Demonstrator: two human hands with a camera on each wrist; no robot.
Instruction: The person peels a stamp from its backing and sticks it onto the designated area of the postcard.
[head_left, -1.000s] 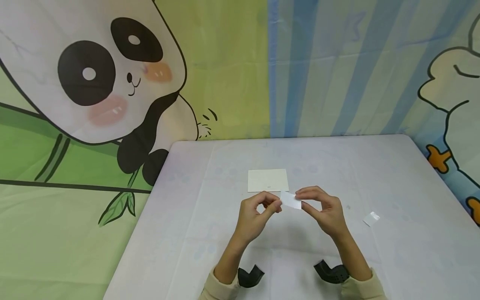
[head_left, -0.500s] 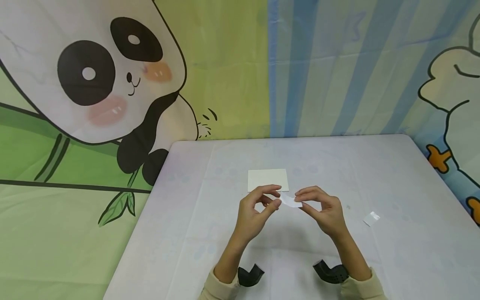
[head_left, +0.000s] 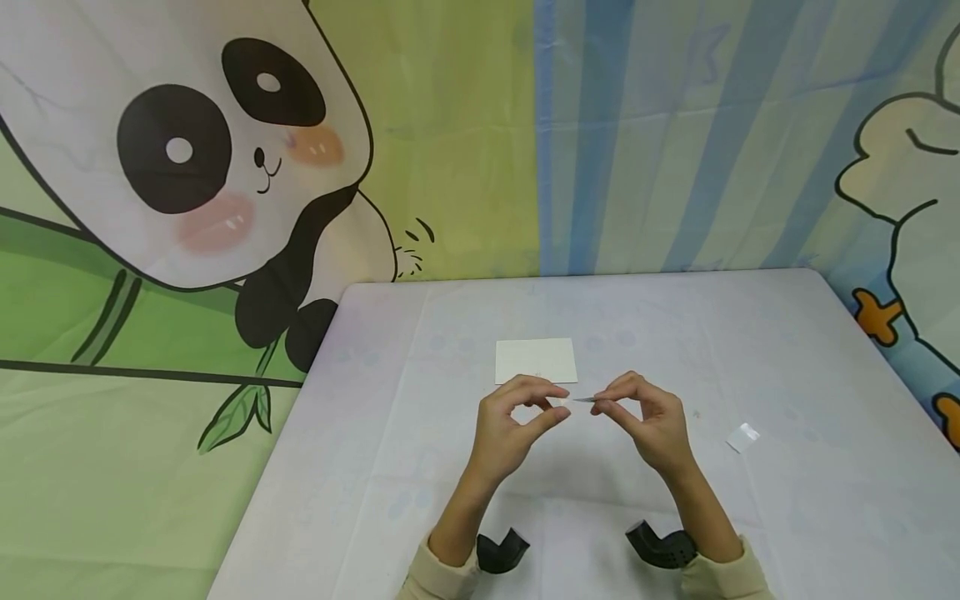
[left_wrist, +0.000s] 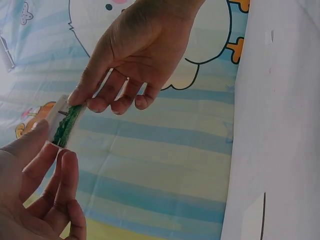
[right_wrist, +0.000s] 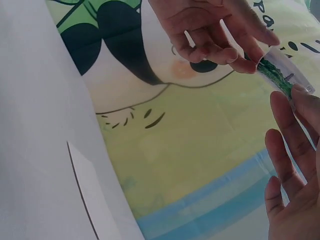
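A small printed slip of paper [head_left: 583, 400] is held up over the table, seen almost edge-on in the head view. Green trees and a thin dark tower show on its printed face [left_wrist: 65, 125] in the left wrist view. My right hand [head_left: 660, 425] pinches one end between thumb and index finger. At the other end, my left hand [head_left: 504, 429] holds it, thumb and index fingertip at opposite edges. The other fingers of both hands are loosely bent. Just beyond the hands, a white card [head_left: 536, 360] lies flat on the table.
A small shiny white square [head_left: 742, 437] lies on the white-covered table [head_left: 810, 500], right of my right hand. Black curved mounts [head_left: 502, 552] sit at both wrists. A cartoon-printed curtain [head_left: 450, 142] hangs behind the table.
The slip has turned from showing its white face to nearly edge-on in the head view. My left fingertips have shifted slightly right along it; my right hand has barely moved.
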